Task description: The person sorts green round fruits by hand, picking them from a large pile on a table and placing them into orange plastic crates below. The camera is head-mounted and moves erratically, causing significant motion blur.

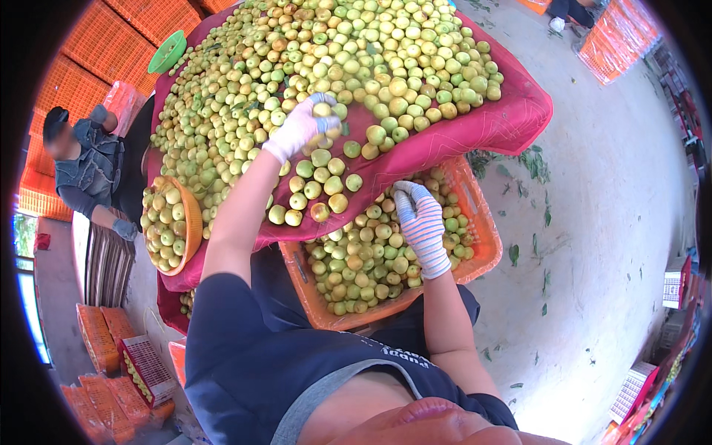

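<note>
My left hand [300, 127], in a pale glove with blue fingertips, is curled around a few round yellow-green fruits [322, 110], which look like jujubes. It is over a large heap of the same fruit [267, 61] on a red-pink cloth [445, 146]. A loose group of fruits [322, 181] lies apart from the heap, near the cloth's front edge. My right hand [421, 227], in a striped glove, hovers over an orange plastic crate [489, 245] filled with fruit, its fingers bent downward. Whether anything is inside those fingers is hidden.
An orange basket [192, 222] of fruit stands at the heap's left edge, near a co-worker [92, 161] in gloves. A green basket [168, 52] sits at the back left, before stacked orange crates [117, 39]. Fallen leaves [534, 164] dot the concrete floor [589, 222].
</note>
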{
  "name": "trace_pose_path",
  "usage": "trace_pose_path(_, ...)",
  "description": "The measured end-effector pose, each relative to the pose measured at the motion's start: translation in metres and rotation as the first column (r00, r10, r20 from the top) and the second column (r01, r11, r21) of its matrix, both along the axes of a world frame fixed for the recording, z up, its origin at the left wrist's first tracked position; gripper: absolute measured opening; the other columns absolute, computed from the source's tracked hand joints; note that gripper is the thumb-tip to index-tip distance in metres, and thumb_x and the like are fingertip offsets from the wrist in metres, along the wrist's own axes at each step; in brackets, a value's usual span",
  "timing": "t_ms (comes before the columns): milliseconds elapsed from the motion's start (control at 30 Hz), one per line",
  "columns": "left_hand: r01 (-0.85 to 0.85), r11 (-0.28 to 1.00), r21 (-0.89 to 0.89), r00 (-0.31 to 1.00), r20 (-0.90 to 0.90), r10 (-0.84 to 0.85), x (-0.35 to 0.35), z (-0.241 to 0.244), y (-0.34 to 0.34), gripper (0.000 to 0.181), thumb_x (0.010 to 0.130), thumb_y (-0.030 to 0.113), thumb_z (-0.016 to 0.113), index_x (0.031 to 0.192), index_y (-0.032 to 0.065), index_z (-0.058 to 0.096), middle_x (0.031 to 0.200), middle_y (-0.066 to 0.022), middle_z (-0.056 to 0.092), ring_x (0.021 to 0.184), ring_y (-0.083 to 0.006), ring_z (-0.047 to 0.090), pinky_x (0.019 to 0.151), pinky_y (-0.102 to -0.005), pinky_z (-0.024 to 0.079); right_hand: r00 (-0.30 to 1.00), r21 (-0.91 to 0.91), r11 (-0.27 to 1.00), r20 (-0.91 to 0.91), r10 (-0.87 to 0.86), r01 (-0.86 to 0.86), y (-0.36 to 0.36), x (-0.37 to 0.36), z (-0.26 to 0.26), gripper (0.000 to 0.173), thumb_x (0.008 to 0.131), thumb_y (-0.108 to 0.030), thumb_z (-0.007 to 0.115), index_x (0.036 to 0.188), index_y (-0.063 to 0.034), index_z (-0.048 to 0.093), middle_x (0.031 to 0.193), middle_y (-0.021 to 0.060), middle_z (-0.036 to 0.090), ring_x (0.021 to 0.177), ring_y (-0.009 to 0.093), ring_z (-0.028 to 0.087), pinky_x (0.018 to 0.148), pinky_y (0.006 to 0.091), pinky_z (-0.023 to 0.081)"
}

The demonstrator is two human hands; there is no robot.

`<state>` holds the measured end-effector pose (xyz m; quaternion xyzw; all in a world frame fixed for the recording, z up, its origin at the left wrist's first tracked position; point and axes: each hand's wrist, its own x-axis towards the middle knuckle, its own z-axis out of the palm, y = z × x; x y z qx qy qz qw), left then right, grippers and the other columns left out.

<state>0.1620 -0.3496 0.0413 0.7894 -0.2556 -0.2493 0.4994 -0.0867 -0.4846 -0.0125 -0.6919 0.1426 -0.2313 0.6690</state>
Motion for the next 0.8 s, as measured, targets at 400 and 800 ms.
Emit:
trace_pose_path(400,0.576,0.809,0.117,0.817,-0.031,-0.577,-0.159,-0.094,-0.046,0.044,0.081,0.022,0.069,0.120,0.0073,0.054,0.107,-0.0125,0.063,0.104,-0.0253,0.059,0.090,-0.0361,0.047,0.946,0.147,0.949,0.125,-0.298,0.279,-0.006,-0.010,0.008,0.018,0.092,-0.003,0.050,0.104,0.0021,0.062,0.092,0.0051,0.064,0.080,0.009,0.058,0.073,0.0222,0.048)
trace_pose_path(800,-0.042,0.632,0.774,0.569,0.538,-0.622,0.018,-0.035,-0.178,0.066,0.073,0.029,0.070,0.133,0.0159,0.045,0.132,-0.0151,0.045,0.117,-0.0367,0.048,0.095,-0.0434,0.045,0.951,0.266,0.930,0.105,-0.290,0.254,-0.026,-0.004,-0.010,0.017,0.092,-0.006,0.052,0.104,-0.0002,0.063,0.092,0.0044,0.065,0.080,0.009,0.061,0.074,0.0231,0.049)
